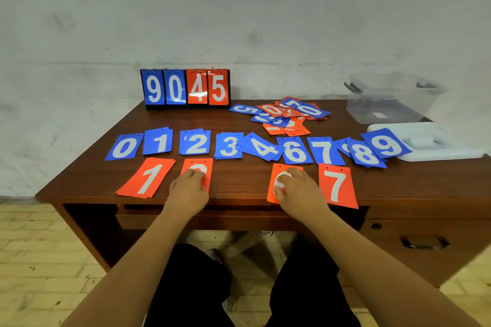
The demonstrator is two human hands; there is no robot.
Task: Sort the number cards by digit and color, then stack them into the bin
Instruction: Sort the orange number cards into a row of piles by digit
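1. Head view: the blue row (228, 145) runs left to right across the tabletop (239, 180), reading 0, 1, 2, 3, 4, 6, 7, 8, 9. The long axes point from me toward the wall and the punched edges lie on the far side. The 4 lies skewed, and the 9 overlaps the white lid (451, 151).
2. Nearer me are the red 1 (148, 178), leaning right, and the upright red 7 (337, 186).
3. My left grip (190, 186) rests bent fingertips on a flat red card (207, 176) whose digit is mostly covered.
4. My right grip (295, 188) covers another red card (271, 195), thumb on its face. I cannot tell whether it pinches or only presses.
5. An unsorted heap (284, 117) of mixed cards lies at the far right, pointing every way.
6. Dark wood surface, scuffed grey wall (239, 8), pale brick-pattern floor (39, 247).
7. The clear bin (356, 111) stands at the far right corner, behind the lid. A flip scoreboard (186, 89) reading 9045 stands at the back edge.
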